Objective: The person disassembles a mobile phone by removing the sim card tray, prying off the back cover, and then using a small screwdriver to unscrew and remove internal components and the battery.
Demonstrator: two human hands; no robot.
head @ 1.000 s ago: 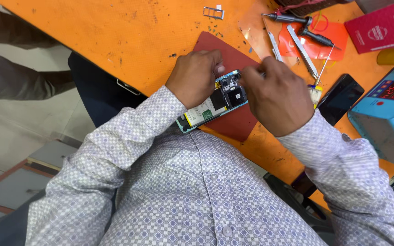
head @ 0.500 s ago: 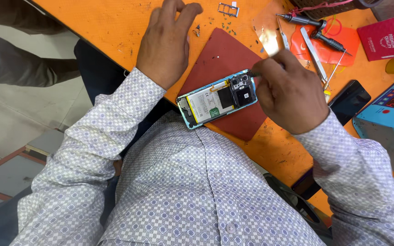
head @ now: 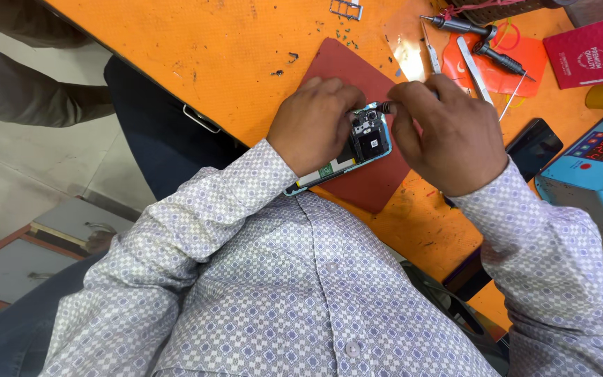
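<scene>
**One view, from my own head, looking down**

The only camera sits on my head and looks steeply down over my chest and both sleeves. It is close: my patterned shirt fills the lower half of the frame. My left hand (head: pixel 313 126) and right hand (head: pixel 448 139) meet near the middle, over the opened phone (head: pixel 357 150) on the red mat (head: pixel 378 185). The orange workbench (head: pixel 204 49) runs slantwise across the top, its far edge cut off. At the left the floor shows below the bench edge. No second view overlaps this one.
</scene>
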